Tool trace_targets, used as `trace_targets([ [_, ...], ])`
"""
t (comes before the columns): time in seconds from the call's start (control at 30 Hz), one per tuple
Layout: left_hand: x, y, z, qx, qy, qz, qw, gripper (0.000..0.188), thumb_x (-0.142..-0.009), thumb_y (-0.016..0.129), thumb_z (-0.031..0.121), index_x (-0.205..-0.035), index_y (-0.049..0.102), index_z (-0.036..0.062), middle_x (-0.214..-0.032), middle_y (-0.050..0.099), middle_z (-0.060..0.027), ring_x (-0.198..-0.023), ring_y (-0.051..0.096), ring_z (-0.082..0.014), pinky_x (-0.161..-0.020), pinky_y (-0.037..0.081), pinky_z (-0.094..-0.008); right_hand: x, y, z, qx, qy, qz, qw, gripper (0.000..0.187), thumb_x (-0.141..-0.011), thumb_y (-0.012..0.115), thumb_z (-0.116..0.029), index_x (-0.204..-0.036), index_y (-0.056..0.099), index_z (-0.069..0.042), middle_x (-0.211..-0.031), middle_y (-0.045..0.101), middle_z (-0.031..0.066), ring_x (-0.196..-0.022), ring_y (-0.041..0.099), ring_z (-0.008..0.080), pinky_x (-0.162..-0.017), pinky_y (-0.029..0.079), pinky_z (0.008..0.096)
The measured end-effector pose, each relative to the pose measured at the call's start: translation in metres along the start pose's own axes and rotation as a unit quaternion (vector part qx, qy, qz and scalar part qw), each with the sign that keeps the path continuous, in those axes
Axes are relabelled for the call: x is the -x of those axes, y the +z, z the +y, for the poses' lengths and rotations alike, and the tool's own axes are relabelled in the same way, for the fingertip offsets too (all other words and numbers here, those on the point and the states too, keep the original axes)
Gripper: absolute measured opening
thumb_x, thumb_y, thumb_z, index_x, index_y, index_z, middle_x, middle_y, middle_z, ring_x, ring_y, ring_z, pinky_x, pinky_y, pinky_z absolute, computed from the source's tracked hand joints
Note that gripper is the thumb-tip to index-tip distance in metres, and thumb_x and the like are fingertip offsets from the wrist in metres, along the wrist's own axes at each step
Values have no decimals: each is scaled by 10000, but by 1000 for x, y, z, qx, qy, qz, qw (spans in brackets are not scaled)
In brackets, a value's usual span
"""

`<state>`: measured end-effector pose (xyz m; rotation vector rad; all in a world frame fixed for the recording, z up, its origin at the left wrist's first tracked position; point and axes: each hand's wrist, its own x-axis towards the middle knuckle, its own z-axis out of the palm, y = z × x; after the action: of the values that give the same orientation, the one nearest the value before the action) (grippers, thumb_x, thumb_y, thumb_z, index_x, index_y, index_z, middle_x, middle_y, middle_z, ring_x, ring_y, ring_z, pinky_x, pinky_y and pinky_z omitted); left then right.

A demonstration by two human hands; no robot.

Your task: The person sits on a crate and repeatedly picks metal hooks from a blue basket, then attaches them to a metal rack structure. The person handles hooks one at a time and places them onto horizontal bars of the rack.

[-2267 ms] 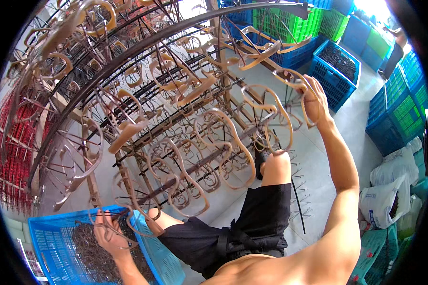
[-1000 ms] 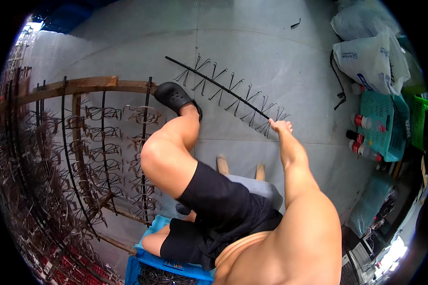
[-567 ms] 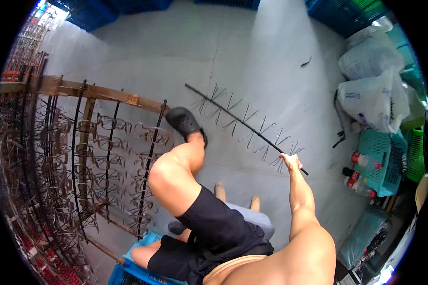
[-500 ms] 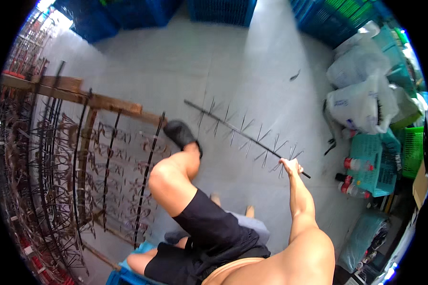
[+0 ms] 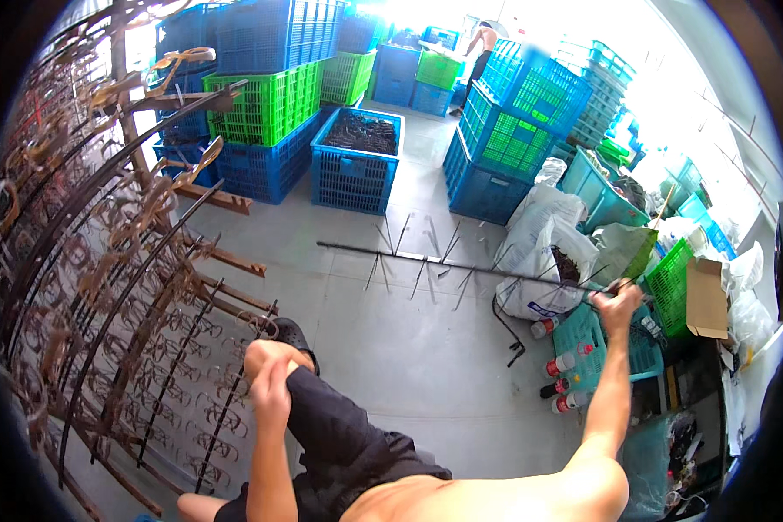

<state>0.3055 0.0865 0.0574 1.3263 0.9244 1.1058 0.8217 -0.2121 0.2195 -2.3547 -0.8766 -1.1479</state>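
The right hand [image 5: 618,301] grips a pronged black rod [image 5: 461,265]; the left hand [image 5: 271,396], closure unclear, touches the knee [image 5: 260,352].

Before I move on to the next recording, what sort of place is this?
Probably a workshop or factory room handling eyeglass frames. Rows of eyeglass frames hang on a wooden rack, plastic crates stand stacked, and the right hand grips a black pronged rod.

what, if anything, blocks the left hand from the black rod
Only the bent knee, which the left hand touches; beyond it, nothing visible blocks the way to the black rod in the right hand.
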Motion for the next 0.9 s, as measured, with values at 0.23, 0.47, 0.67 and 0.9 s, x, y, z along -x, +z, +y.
trace_targets([
  [0.23,-47,48,45,363,-13,-27,931,562,-950,414,432,-1260,466,-34,-1338,454,-163,-1254,410,-239,-1075,249,-346,-65,-107,17,-130,-111,111,979,483,-599,788,-150,-942,477,-16,-913,467,87,-900,452,244,-860,351,391],
  [0.47,23,-33,47,500,64,75,860,366,-952,439,365,-981,595,35,-1140,601,-133,-1142,510,-226,-982,354,-353,-110,9,-48,-347,-250,68,902,464,-703,764,-52,-1090,510,-35,-1050,541,56,-1068,479,216,-1036,285,370],
  [0.67,104,-171,11,396,40,308,864,292,-969,387,308,-937,523,52,-1063,628,-126,-979,576,-186,-877,410,-327,-46,97,-319,-430,-332,-75,836,392,-668,788,-118,-976,573,-6,-987,567,104,-942,523,242,-901,381,369],
  [0.9,142,-298,-48,309,-57,558,768,223,-918,451,288,-887,507,75,-911,666,-156,-729,639,-235,-701,527,-360,111,171,-536,-440,-339,-172,814,551,-561,837,-390,-911,612,-30,-928,606,105,-967,503,304,-880,364,414],
])
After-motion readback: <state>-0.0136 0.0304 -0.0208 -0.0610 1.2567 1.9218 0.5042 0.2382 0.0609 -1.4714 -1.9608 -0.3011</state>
